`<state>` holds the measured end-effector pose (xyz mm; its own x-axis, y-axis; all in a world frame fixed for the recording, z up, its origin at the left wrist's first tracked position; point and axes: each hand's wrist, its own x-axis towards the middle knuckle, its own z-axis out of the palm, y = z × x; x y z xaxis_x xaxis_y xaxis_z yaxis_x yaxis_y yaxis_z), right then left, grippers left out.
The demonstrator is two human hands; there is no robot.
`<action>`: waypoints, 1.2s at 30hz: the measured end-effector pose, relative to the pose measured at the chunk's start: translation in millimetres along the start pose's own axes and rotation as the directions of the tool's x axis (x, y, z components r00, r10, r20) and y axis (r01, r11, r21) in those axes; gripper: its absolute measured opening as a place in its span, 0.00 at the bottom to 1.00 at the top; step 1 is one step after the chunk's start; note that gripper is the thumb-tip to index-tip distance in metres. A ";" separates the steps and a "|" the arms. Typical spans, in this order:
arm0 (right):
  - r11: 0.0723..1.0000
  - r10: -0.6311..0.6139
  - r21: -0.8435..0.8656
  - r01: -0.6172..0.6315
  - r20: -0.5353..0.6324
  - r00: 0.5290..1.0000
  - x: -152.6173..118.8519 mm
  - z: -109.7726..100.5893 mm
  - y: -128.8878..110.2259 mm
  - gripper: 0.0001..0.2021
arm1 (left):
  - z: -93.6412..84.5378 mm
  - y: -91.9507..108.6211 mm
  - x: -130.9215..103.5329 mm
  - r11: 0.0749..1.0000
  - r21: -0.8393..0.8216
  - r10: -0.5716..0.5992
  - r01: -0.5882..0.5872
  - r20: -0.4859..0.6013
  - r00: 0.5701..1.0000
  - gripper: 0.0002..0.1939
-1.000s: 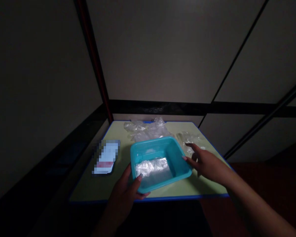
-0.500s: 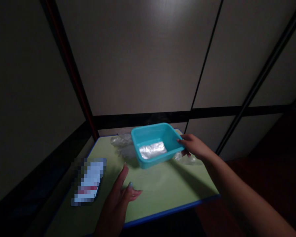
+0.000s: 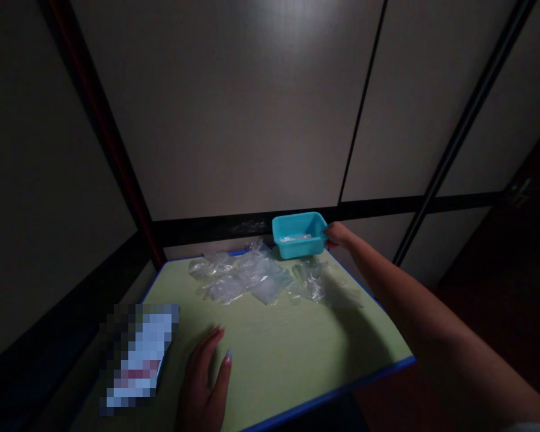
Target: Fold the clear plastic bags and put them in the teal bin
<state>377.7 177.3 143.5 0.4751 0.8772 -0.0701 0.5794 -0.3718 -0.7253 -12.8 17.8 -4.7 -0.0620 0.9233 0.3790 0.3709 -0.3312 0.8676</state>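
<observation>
My right hand (image 3: 338, 234) grips the right end of a turquoise plastic basin (image 3: 302, 247) at the table's far edge. Inside the basin lies a folded piece of shiny clear plastic (image 3: 297, 238). My left hand (image 3: 204, 378) is over the near left part of the table, thumb and fingers apart, holding nothing. Several crumpled clear plastic bags (image 3: 261, 273) lie in front of the basin and to its left. Another clear bag (image 3: 314, 282) is spread below the basin, partly in my right arm's shadow.
The small green table (image 3: 270, 348) has a blue edge. On its left side rests a flat, pixelated object (image 3: 141, 354), pale with a reddish band. Pale cabinet panels (image 3: 252, 120) with dark trim rise right behind the table.
My right hand has carried the basin away from me to the far edge, uncovering the bags. My left hand has drawn back slightly towards me and down.
</observation>
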 end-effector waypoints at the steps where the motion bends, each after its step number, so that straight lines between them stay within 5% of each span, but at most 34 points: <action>1: 1.000 0.021 0.004 -0.021 0.005 1.000 3.7 2.6 4.8 0.10 | 0.6 -1.1 1.3 1.000 0.004 -0.008 0.008 -0.002 1.000 0.21; 8: 0.990 0.142 0.018 -0.143 0.059 0.988 17.8 16.3 25.6 0.14 | 4.0 -6.0 4.1 0.998 0.068 0.004 -0.006 0.034 0.999 0.19; 14: 0.996 0.086 0.000 -0.086 0.010 0.996 18.7 17.3 34.2 0.18 | 7.6 -5.8 12.6 0.967 0.233 0.073 -0.101 0.127 0.989 0.22; 19: 0.997 0.004 -0.077 -0.011 -0.088 0.996 9.1 0.0 54.2 0.23 | 0.7 13.9 43.6 0.898 0.393 0.035 -0.197 0.383 0.923 0.27; 25: 0.990 -0.059 -0.131 0.049 -0.072 0.996 -26.1 2.1 83.0 0.19 | 2.5 34.0 93.2 0.819 0.471 0.053 -0.326 0.505 0.861 0.30; 28: 0.987 -0.091 -0.132 0.088 -0.016 0.996 -40.3 17.3 88.7 0.18 | 12.2 26.7 113.8 0.785 0.498 0.080 -0.368 0.507 0.858 0.27; 30: 0.984 -0.131 -0.120 0.130 0.002 0.991 -45.9 27.5 87.9 0.19 | 19.7 15.3 121.9 0.728 0.587 0.077 -0.355 0.444 0.893 0.29; 36: 0.959 -0.270 -0.061 0.275 0.074 0.960 -53.4 38.7 77.4 0.11 | 30.2 -18.6 122.8 0.659 0.654 0.070 -0.370 0.437 0.897 0.29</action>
<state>371.5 113.4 64.6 0.2501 0.9651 0.0778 0.7272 -0.1342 -0.6731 0.7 143.1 16.0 0.3754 0.8896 0.2601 0.8737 -0.4333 0.2211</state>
